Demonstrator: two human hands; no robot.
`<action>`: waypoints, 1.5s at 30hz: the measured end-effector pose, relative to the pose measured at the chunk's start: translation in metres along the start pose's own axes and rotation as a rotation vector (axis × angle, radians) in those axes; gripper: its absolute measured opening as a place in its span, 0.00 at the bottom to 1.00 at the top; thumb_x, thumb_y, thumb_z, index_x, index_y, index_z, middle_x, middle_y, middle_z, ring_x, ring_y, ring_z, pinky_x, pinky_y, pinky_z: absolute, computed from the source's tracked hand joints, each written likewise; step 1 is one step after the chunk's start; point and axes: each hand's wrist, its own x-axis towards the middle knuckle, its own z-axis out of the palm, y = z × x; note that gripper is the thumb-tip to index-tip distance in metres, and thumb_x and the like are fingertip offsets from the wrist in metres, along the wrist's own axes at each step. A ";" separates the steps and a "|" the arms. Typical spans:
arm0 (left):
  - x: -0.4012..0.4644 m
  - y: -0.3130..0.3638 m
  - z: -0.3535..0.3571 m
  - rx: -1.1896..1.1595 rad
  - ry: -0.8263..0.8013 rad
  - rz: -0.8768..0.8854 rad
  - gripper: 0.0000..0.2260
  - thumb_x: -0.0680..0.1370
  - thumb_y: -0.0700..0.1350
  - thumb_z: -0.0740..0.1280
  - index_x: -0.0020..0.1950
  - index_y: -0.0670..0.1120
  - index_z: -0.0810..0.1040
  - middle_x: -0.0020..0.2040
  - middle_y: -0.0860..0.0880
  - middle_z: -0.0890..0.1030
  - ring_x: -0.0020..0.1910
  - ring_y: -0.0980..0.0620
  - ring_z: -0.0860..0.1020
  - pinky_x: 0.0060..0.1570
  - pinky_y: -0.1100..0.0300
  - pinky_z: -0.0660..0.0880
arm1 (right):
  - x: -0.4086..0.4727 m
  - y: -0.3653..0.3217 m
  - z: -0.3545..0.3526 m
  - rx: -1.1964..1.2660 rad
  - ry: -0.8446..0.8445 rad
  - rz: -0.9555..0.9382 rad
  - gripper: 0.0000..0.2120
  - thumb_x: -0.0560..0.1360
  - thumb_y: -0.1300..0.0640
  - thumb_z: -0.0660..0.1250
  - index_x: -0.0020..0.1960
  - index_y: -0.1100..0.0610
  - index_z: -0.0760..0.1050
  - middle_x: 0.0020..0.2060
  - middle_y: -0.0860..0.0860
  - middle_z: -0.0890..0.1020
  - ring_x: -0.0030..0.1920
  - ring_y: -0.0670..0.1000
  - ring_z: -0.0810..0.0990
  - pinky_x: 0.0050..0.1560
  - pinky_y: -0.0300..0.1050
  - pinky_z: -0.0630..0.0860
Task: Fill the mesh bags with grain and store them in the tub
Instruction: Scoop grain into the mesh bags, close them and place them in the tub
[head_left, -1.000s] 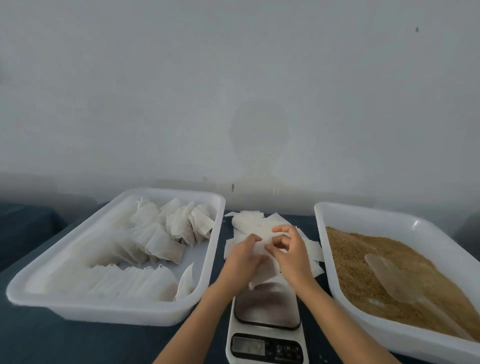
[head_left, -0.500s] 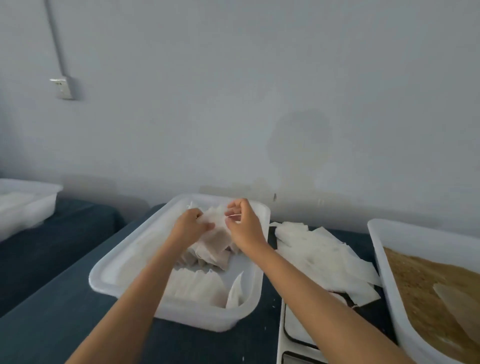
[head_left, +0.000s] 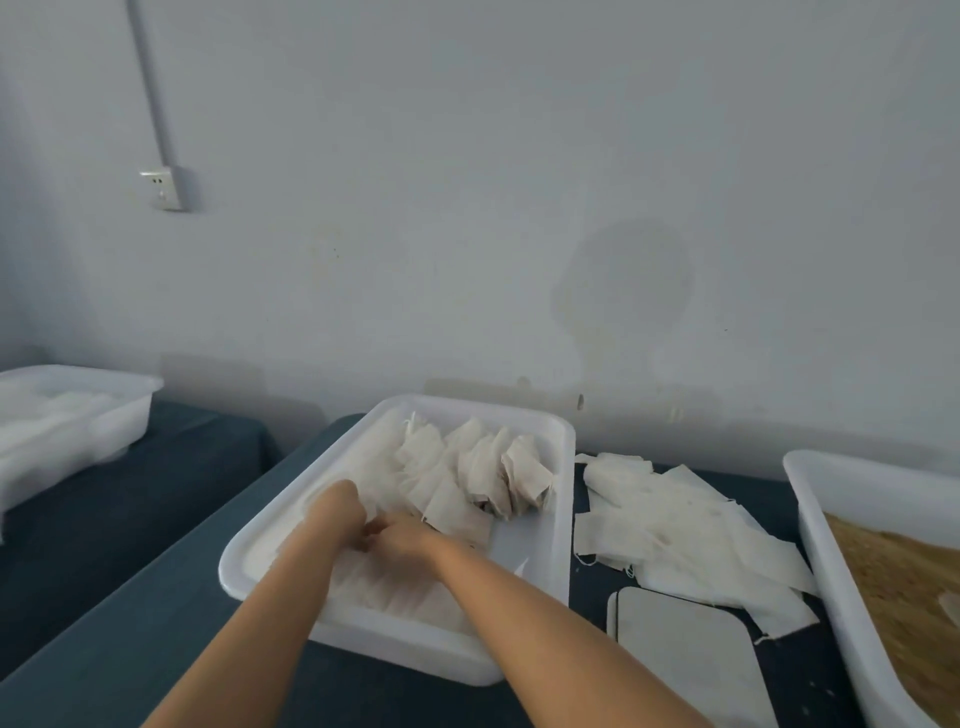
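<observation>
Nearest the camera, a grey scale platform (head_left: 685, 654) lay on the dark blue bench (head_left: 104, 649), between two white containers. Both forearms reached into the white tub (head_left: 563, 519) ahead. The left hand (head_left: 337, 506) and right hand (head_left: 397, 538) sat side by side, touching, fingers curled down among the filled mesh bags (head_left: 467, 478); whether they gripped a bag could not be told. The filled bags stood packed in rows across the tub's middle and far end. To the right, a loose pile of flat empty mesh bags (head_left: 675, 525) lay on the bench. At the right edge, a second white tub (head_left: 831, 571) held brown grain (head_left: 904, 587). Far left stood another white tray (head_left: 78, 415). On the wall behind it was a socket (head_left: 165, 188).
</observation>
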 end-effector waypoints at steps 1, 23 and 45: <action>0.002 0.001 0.002 -0.003 0.022 -0.017 0.16 0.79 0.41 0.62 0.66 0.41 0.69 0.63 0.45 0.74 0.62 0.47 0.74 0.55 0.58 0.71 | -0.001 0.001 -0.001 -0.014 -0.027 -0.008 0.16 0.79 0.61 0.57 0.64 0.63 0.74 0.64 0.60 0.74 0.65 0.59 0.71 0.67 0.52 0.65; -0.032 0.124 -0.003 -0.324 0.343 0.453 0.01 0.78 0.44 0.60 0.48 0.49 0.70 0.51 0.49 0.80 0.50 0.47 0.77 0.44 0.57 0.69 | -0.113 0.171 -0.145 -0.528 0.469 0.179 0.10 0.74 0.53 0.67 0.54 0.53 0.70 0.56 0.52 0.76 0.55 0.52 0.73 0.54 0.44 0.69; -0.074 0.182 0.005 -0.744 0.228 0.617 0.04 0.77 0.41 0.64 0.47 0.50 0.72 0.47 0.55 0.78 0.48 0.54 0.77 0.48 0.60 0.73 | -0.165 0.135 -0.199 -0.217 0.824 0.000 0.16 0.78 0.62 0.60 0.34 0.50 0.67 0.30 0.45 0.72 0.34 0.48 0.71 0.36 0.42 0.65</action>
